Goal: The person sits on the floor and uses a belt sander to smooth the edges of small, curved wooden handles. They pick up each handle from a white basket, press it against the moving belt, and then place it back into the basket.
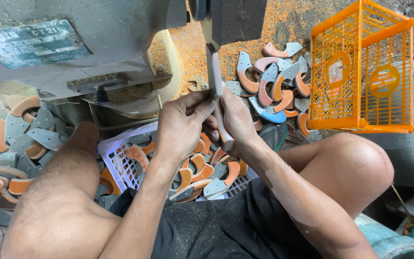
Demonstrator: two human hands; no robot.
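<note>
Both my hands grip one long, layered grey-and-orange rubber piece (219,103) held on edge. Its upper end reaches up against the dark head of the grey machine (97,43) above. My left hand (180,122) clasps the piece from the left, fingers wrapped over its middle. My right hand (238,120) presses it from the right, close against the left hand. Below my hands sits a white plastic basket (116,158) on my lap, filled with several curved grey-and-orange pieces.
An orange plastic crate (362,67) lies on its side at upper right. More curved pieces are heaped on the floor at left (10,139) and beyond my hands (274,81). Sawdust covers the ground. My bare knees flank the basket.
</note>
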